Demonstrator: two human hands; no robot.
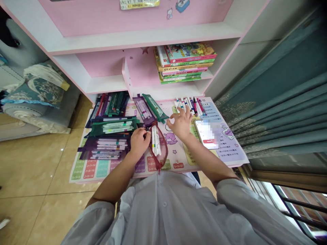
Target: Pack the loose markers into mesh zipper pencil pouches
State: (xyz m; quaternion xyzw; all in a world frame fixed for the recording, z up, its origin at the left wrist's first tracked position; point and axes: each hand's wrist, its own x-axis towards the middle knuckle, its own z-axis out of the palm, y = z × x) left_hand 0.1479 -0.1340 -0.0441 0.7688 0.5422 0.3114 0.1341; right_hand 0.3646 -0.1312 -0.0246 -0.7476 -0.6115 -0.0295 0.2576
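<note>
A red mesh zip pouch (165, 153) lies unzipped in front of my body, with several white markers (156, 141) inside. My left hand (140, 141) is closed at the pouch's left edge, thumb and fingers pinching it near the far end. My right hand (181, 124) is spread over the desk, holding nothing that I can see. Its fingertips reach the near side of a row of loose markers (189, 104), and whether they touch cannot be made out. Beyond the red pouch lie a filled purple mesh pouch (143, 109) and a filled green mesh pouch (155, 107).
On the left are stacked more filled pouches, among them a green one (95, 129) and a purple one (88, 148). A lit phone (207, 134) lies right of my right forearm. Books (187, 64) fill part of the shelf above the desk. A curtain (276, 92) hangs at right.
</note>
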